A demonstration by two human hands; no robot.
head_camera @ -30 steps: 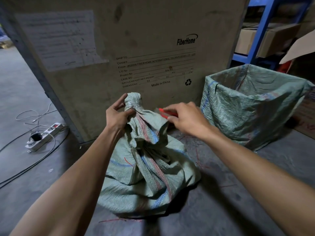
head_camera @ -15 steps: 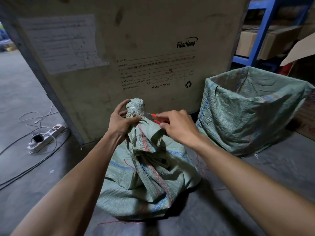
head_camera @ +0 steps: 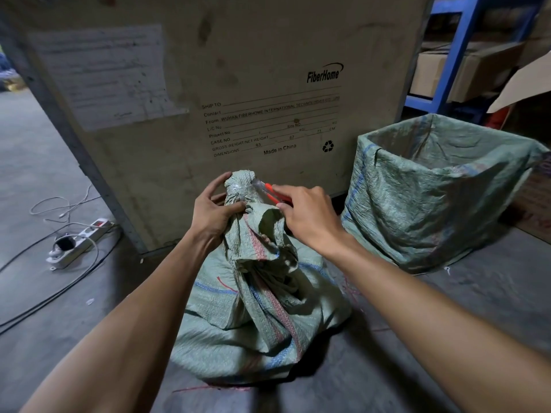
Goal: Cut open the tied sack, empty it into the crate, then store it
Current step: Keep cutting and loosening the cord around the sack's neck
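Cutter [head_camera: 275,194] now against sack [head_camera: 253,308] knot.

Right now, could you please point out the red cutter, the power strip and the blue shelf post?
red cutter [head_camera: 272,193], head view, handle.
power strip [head_camera: 79,244], head view, casing middle.
blue shelf post [head_camera: 457,52], head view, upright.

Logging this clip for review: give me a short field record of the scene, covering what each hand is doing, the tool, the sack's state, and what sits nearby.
left hand: grip around the sack's bunched neck, just below the tie
right hand: holds a red-handled cutter, tip at the tied neck
sack: green woven, still tied, upright on the concrete floor
open lined container: to the right of the sack, contents not visible
wooden shipping crate: directly behind the sack, marked FiberHome
power strip: on the floor at left, with cables
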